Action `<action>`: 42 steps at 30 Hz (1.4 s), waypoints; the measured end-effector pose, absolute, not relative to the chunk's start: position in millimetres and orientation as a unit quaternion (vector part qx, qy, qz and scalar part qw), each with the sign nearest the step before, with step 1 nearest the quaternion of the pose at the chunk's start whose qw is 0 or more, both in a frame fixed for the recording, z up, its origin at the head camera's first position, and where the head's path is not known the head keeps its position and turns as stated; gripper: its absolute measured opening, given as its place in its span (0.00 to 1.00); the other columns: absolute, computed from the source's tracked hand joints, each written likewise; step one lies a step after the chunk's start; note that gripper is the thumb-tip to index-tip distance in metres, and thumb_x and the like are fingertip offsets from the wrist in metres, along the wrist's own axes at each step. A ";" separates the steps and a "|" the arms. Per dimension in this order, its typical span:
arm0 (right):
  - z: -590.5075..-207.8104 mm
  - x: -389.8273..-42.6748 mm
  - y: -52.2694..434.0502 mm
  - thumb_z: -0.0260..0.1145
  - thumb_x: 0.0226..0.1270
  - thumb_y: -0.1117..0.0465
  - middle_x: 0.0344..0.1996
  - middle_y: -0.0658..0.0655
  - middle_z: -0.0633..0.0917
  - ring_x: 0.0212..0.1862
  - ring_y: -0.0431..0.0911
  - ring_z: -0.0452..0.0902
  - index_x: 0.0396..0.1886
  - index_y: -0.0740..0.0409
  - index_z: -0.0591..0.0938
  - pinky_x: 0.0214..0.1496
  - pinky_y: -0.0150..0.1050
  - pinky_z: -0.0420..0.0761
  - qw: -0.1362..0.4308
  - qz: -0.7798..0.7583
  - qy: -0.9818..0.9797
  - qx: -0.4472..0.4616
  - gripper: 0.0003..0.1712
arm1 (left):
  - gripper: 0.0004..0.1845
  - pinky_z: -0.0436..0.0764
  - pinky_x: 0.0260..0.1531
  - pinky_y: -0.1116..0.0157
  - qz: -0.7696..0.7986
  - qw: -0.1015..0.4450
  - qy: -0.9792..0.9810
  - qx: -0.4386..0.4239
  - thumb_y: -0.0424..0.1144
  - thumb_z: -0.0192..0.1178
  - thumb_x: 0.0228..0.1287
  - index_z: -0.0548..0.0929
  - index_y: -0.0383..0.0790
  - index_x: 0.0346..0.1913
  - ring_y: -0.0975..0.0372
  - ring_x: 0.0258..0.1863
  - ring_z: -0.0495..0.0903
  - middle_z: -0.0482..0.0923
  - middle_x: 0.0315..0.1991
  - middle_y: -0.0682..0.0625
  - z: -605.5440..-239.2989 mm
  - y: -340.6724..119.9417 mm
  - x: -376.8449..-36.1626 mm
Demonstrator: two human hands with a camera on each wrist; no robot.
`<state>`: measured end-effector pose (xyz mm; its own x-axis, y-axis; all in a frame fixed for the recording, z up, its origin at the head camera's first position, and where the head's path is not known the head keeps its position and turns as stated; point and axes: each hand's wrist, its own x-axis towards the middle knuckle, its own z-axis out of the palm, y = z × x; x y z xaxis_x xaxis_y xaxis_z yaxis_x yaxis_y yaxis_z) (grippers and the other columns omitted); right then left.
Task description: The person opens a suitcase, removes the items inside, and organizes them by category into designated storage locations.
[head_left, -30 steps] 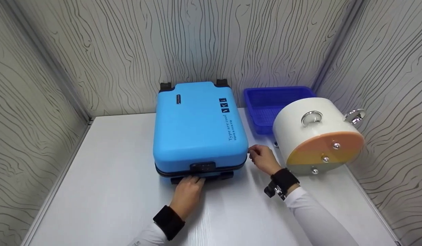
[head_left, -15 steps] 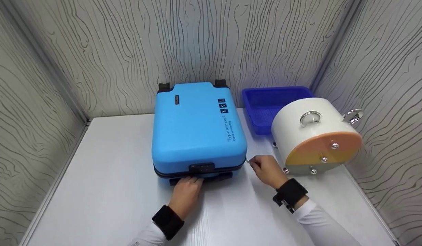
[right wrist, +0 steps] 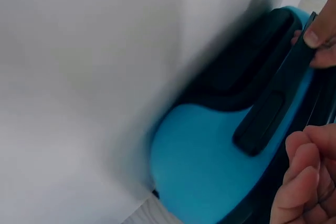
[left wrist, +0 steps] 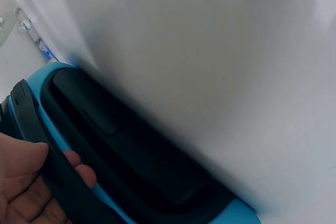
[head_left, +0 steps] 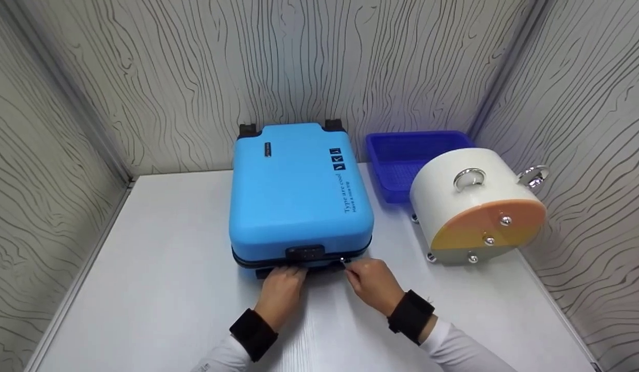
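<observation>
Now | blue suitcase (head_left: 299,191) flat; left hand (head_left: 283,292) grips handle (head_left: 304,269); right hand (head_left: 374,284) pinches zipper pull (head_left: 343,261)

desk (head_left: 159,289): white, walled on three sides | blue suitcase (head_left: 299,194): laid flat at centre | blue basket (head_left: 410,155): back right | white drum (head_left: 474,204): right, on small feet

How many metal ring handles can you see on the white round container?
2. One ring handle sits on top of the white round container's curved side; the other ring handle sticks out at its far right edge. More may be hidden on the far side.
</observation>
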<state>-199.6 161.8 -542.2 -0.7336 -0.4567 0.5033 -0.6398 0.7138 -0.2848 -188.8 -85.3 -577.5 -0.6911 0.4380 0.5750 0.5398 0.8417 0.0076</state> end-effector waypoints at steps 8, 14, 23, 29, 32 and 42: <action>-541.2 -202.8 149.4 0.77 0.66 0.69 0.29 0.55 0.91 0.33 0.45 0.89 0.36 0.62 0.92 0.36 0.37 0.88 0.210 0.236 -0.889 0.333 0.01 | 0.17 0.86 0.36 0.59 -0.092 0.271 -0.922 -0.259 0.21 0.68 0.50 0.91 0.39 0.43 0.56 0.31 0.85 0.89 0.34 0.49 -574.9 -84.6 -187.6; -514.1 -212.0 162.8 0.85 0.56 0.62 0.25 0.52 0.87 0.29 0.43 0.80 0.30 0.58 0.89 0.32 0.34 0.79 0.333 0.273 -0.836 0.341 0.10 | 0.01 0.85 0.33 0.58 -0.141 0.261 -0.926 -0.234 0.30 0.71 0.63 0.90 0.38 0.36 0.56 0.28 0.85 0.87 0.29 0.48 -569.7 -78.1 -185.7; -450.5 -242.4 168.6 0.87 0.57 0.50 0.70 0.69 0.79 0.72 0.64 0.76 0.69 0.63 0.81 0.72 0.63 0.79 0.278 0.230 -0.872 0.330 0.44 | 0.11 0.84 0.29 0.63 -0.149 0.346 -0.888 -0.265 0.41 0.77 0.66 0.90 0.42 0.27 0.61 0.24 0.83 0.85 0.24 0.51 -558.9 -47.8 -186.5; -442.9 -263.6 163.5 0.85 0.58 0.40 0.80 0.67 0.72 0.82 0.69 0.65 0.78 0.60 0.76 0.81 0.68 0.67 0.178 0.184 -0.901 0.350 0.54 | 0.21 0.79 0.18 0.65 -0.078 0.294 -0.924 -0.230 0.53 0.78 0.64 0.85 0.44 0.21 0.63 0.18 0.79 0.80 0.19 0.53 -555.8 -28.0 -191.7; -444.3 -268.3 164.0 0.85 0.58 0.39 0.81 0.67 0.71 0.83 0.68 0.62 0.79 0.60 0.75 0.83 0.67 0.64 0.139 0.181 -0.912 0.342 0.55 | 0.21 0.77 0.16 0.66 -0.044 0.281 -0.933 -0.221 0.55 0.80 0.61 0.86 0.45 0.21 0.65 0.16 0.77 0.80 0.18 0.54 -557.6 -22.0 -195.5; -441.8 -268.8 164.5 0.84 0.59 0.40 0.82 0.66 0.69 0.85 0.67 0.58 0.82 0.59 0.71 0.83 0.66 0.64 0.095 0.168 -0.924 0.330 0.57 | 0.13 0.76 0.13 0.66 -0.040 0.301 -0.925 -0.230 0.43 0.77 0.66 0.89 0.45 0.24 0.65 0.13 0.77 0.80 0.17 0.54 -568.5 -18.2 -202.7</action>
<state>-268.8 164.5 -441.8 -0.7637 -0.5786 0.2862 -0.6423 0.7255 -0.2472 -202.7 -18.2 -568.5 -0.7133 0.4008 0.5750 0.4492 0.8911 -0.0640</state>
